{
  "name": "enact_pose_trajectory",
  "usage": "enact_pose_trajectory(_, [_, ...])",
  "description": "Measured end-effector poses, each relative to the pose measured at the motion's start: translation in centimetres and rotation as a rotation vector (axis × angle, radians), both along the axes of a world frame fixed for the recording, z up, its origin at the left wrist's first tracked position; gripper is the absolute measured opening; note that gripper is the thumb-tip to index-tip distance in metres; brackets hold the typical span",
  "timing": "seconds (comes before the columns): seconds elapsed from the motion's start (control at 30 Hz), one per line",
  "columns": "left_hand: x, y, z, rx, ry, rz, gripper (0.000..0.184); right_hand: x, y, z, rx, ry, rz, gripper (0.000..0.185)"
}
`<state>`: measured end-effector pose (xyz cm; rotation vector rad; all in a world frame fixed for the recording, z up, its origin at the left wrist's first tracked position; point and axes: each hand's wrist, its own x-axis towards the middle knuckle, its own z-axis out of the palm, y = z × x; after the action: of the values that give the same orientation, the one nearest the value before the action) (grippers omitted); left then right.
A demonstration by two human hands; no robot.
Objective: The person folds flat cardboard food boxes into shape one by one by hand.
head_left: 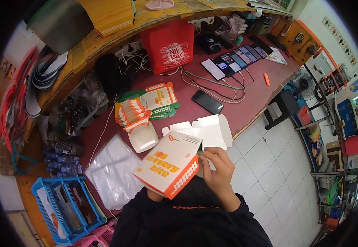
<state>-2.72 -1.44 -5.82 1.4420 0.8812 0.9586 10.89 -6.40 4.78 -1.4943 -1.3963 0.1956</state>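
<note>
Pinching the corner of a white and orange carton [168,158], the fingers [212,154] of the right hand [220,171] are brought narrowly together at the edge near a dark green inner flap. The carton is held tilted in front of the dark clothing [174,222], with its printed lettering turned upward. It is met from below by the left hand [156,196], mostly hidden beneath it, so how wide that hand's fingers are set cannot be told. To the left, a blue basket [43,181] and a pile of clear plastic bags [113,177] are seen. Just beyond the carton, a white tray [142,138] and unfolded white cardboard [214,127] are laid on the dark red surface [283,74]. Behind the tray, orange and green printed cartons [156,99] are heaped, some of them flattened. A dark phone [207,101] is placed to their right, and an orange marker [266,79] is set farther right, near the surface's edge. Farther back, a red bag [168,47] is stood upright, and to its right several phones [238,57] are lined up side by side, with cables [228,85] trailed in front of them. Above, a wooden shelf [158,18] is extended across the back.
</note>
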Motion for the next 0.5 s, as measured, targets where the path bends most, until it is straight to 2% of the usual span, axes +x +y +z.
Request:
enact_pose_trajectory(0.07, [0.0, 0.0, -0.8, -0.055, 0.004, 0.039, 0.032, 0.0, -0.1, -0.1, 0.019, 0.025, 0.025, 0.01])
enact_pose_trajectory(0.23, [1.3, 0.0, 2.9, -0.035, 0.064, 0.066, 0.033, -0.5, 0.0, -2.0, 0.106, 0.136, 0.026, 0.022])
enact_pose_trajectory(0.3, [1.9, -0.3, 3.4, 0.2, -0.082, 0.12, 0.029, -0.9, 0.5, -2.6, 0.145, -0.095, 0.0, 0.029])
enact_pose_trajectory(0.33, [2.5, -0.2, 4.0, 0.202, -0.083, 0.116, 0.029, -1.3, 0.6, -2.7, 0.146, -0.096, -0.003, 0.029])
enact_pose_trajectory(0.4, [3.7, 0.5, 5.1, -0.055, -0.55, 0.134, 0.025, -2.3, 0.5, -3.0, 0.08, -0.336, -0.04, 0.035])
enact_pose_trajectory(0.47, [3.8, 1.0, 4.3, -0.014, -0.507, 0.214, 0.021, -2.6, 0.8, -4.7, 0.072, -0.333, -0.046, 0.035])
enact_pose_trajectory(0.5, [3.7, 1.2, 4.2, -0.119, -0.577, 0.307, 0.019, -2.6, 1.2, -5.0, 0.103, -0.154, -0.127, 0.035])
